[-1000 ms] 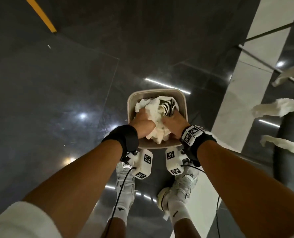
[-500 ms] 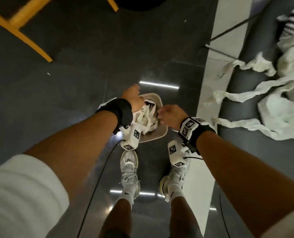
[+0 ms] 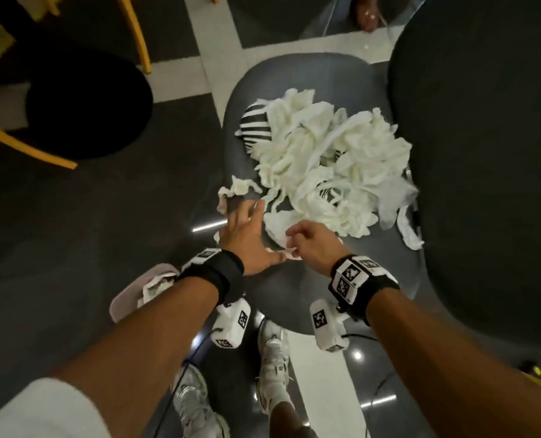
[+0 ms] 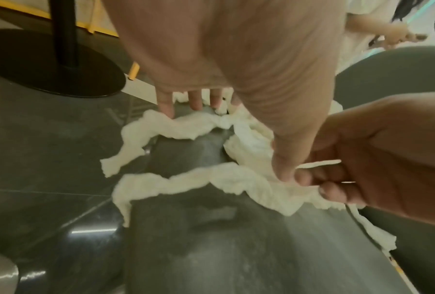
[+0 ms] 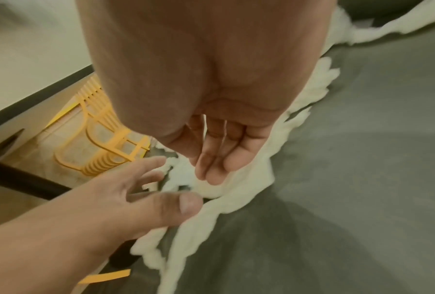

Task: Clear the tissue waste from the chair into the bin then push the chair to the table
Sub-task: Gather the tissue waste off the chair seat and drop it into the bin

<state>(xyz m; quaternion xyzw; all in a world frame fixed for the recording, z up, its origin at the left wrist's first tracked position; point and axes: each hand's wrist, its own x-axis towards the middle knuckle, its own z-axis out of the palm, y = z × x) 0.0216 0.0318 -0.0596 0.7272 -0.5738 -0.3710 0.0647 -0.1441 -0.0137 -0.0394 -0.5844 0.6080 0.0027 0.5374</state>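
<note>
Two hands at chair [image 3: 294, 298] front edge: left hand [image 3: 247, 238] spread, empty; right hand [image 3: 310, 245] pinching tissue strip [image 4: 211, 179]. Tissue pile [image 3: 326, 162] at 12 o'clock; bin [image 3: 120, 301] at 8. Risk: thin strip tears, dangling pieces drop to floor.

Light: dim, warm, indoor.
Glare: ceiling strip lights mirrored on the glossy floor [image 3: 204, 227].
Blur: wrist views soft; edges bowed.
</note>
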